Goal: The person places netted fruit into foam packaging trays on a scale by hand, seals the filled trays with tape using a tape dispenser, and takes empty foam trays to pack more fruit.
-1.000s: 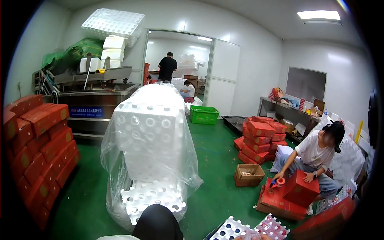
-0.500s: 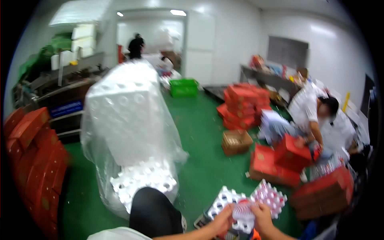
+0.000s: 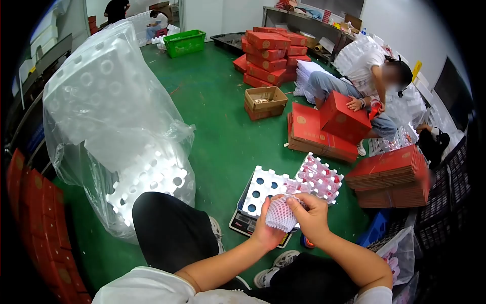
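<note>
A white foam mesh sleeve with pink showing through it (image 3: 280,215) is between my two hands, low in the view. My left hand (image 3: 264,230) is wrapped round its left side. The fingers of my right hand (image 3: 310,215) pinch its upper right edge. Just beyond my hands, a white foam tray with round holes (image 3: 260,191) lies on a scale (image 3: 244,223). Another foam tray (image 3: 319,177), filled with pink wrapped items, sits to its right. What is inside the mesh sleeve cannot be made out.
A plastic-wrapped foam stack (image 3: 111,96) stands at left, near red boxes (image 3: 43,228). A co-worker (image 3: 365,76) at right holds a red box (image 3: 345,117) and a tape dispenser. Flattened red cartons (image 3: 390,177), an open brown box (image 3: 266,101) and a green crate (image 3: 185,43) are around.
The view has tilted down and turned right. My hands, barely visible at first, now show fully with the mesh sleeve. The co-worker's tape dispenser has moved to the right side of the box.
</note>
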### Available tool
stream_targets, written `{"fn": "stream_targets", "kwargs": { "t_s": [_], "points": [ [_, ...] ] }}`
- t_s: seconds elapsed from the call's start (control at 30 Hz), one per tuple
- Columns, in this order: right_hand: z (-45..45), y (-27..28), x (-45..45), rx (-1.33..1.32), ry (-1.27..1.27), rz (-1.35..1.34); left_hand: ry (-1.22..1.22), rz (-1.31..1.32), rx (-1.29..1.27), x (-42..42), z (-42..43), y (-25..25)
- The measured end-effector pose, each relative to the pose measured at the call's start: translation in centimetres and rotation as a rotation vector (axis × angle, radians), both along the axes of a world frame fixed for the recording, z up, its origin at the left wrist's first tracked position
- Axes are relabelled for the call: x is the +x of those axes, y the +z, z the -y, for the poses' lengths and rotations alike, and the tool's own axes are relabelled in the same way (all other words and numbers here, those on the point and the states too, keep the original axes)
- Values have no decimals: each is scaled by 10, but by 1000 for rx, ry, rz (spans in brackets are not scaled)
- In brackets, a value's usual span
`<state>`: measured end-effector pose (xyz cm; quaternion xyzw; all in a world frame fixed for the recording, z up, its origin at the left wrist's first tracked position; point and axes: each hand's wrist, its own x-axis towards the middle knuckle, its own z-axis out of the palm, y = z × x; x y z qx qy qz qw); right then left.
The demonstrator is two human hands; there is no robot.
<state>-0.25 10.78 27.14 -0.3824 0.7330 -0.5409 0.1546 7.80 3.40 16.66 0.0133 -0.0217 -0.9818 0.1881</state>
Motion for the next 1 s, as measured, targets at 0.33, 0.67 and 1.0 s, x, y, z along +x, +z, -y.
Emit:
{"fn": "stream_targets", "kwargs": {
  "t_s": [0.33,0.67,1.0],
  "points": [
    [10,-41,-21,-88,-91,266,-35,342,20,1,5,30],
    [4,-36,-27,174,27,-295,6,455,34,-6,34,1],
    [-6,-25,-47,71,190,74,188,615,-788,-19,32,26]
  ]
}}
